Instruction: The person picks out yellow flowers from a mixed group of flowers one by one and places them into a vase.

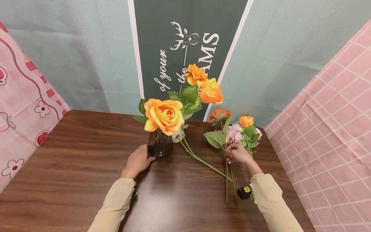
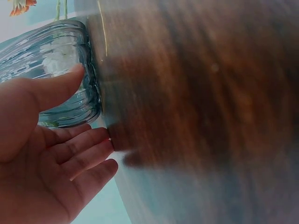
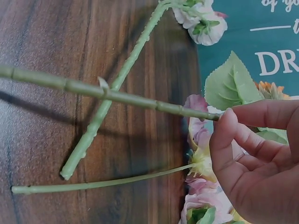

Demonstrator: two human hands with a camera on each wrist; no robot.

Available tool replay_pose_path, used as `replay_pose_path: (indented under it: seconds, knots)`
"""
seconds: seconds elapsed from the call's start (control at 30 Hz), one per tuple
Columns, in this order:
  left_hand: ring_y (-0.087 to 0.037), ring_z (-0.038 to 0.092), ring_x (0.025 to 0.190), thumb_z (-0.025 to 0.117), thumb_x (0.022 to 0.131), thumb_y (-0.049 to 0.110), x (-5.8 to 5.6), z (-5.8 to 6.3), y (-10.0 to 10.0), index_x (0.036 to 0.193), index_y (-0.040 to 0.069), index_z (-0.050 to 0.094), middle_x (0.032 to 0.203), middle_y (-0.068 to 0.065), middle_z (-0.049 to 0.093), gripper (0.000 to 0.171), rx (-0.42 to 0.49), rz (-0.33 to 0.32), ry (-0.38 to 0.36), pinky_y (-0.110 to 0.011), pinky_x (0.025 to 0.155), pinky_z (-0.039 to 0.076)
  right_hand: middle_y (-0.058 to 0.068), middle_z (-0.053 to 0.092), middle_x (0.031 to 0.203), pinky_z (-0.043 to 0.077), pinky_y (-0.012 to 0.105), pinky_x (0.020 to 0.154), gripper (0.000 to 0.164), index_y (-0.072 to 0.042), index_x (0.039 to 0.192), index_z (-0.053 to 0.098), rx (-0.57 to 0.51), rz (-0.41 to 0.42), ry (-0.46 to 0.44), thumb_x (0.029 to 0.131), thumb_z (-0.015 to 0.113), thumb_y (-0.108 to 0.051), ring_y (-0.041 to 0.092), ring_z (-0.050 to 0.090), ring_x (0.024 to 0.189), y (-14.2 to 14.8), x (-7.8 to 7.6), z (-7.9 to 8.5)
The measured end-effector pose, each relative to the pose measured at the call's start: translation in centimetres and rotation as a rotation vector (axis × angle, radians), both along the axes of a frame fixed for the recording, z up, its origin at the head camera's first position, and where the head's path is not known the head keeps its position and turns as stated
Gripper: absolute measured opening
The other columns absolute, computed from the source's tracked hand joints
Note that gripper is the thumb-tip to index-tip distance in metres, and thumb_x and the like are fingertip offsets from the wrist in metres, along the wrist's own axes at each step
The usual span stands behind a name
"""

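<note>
A dark ribbed glass vase (image 1: 160, 145) stands left of centre, holding a large orange rose (image 1: 166, 115), a second orange rose (image 1: 211, 91) and a ruffled orange flower (image 1: 196, 75). Beside its base is my left hand (image 1: 138, 161); in the left wrist view the thumb (image 2: 58, 88) lies across the glass and the other fingers stretch out nearly straight. My right hand (image 1: 239, 154) pinches the stem (image 3: 140, 100) of an orange-red flower (image 1: 219, 116) between thumb and fingertips. That flower's head points to the back, and a broad green leaf (image 1: 215, 139) grows below it.
A white flower (image 1: 177, 137) lies behind the vase, its thick green stem (image 1: 203, 161) slanting across the wooden table (image 1: 87, 180). Pink-purple flowers (image 1: 232, 134) and a small orange rose (image 1: 246, 121) lie at the back right. Pink tiled cloth (image 1: 327, 129) borders the right side.
</note>
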State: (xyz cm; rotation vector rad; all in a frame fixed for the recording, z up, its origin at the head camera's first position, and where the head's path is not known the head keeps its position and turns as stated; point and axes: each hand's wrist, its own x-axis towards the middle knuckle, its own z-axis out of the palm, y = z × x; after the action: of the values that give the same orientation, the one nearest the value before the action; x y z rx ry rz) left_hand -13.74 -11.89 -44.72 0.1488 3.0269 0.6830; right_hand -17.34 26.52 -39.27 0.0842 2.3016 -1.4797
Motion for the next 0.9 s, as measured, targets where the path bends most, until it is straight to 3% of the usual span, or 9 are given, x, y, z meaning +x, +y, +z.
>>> replay_pose_path:
  seconds: [0.43, 0.77, 0.9]
  knots:
    - [-0.040, 0.055, 0.095, 0.068, 0.082, 0.026, 0.2, 0.5, 0.1, 0.111, -0.010, 0.047, 0.103, -0.023, 0.055, 0.051, 0.001, -0.001, -0.004, -0.049, 0.079, 0.044, 0.008, 0.053, 0.065, 0.051, 0.026, 0.053, 0.006, 0.004, 0.081, 0.047, -0.133, -0.060, -0.068, 0.081, 0.048, 0.010, 0.013, 0.056, 0.053, -0.3, 0.2, 0.7]
    - [-0.040, 0.055, 0.096, 0.068, 0.083, 0.026, 0.2, 0.4, 0.0, 0.113, -0.010, 0.046, 0.104, -0.023, 0.055, 0.052, 0.004, -0.002, -0.012, -0.049, 0.080, 0.044, 0.010, 0.056, 0.063, 0.054, 0.031, 0.056, 0.005, 0.006, 0.083, 0.047, -0.221, -0.068, -0.083, 0.083, 0.044, 0.010, 0.016, 0.060, 0.053, -0.3, 0.2, 0.9]
    - [-0.040, 0.055, 0.096, 0.068, 0.083, 0.026, 0.2, 0.4, 0.0, 0.113, -0.011, 0.046, 0.104, -0.024, 0.055, 0.052, 0.001, -0.002, -0.011, -0.049, 0.080, 0.044, 0.011, 0.056, 0.063, 0.054, 0.033, 0.058, 0.014, 0.002, 0.076, 0.050, -0.269, -0.068, -0.088, 0.084, 0.043, 0.011, 0.017, 0.061, 0.054, -0.3, 0.4, 1.1]
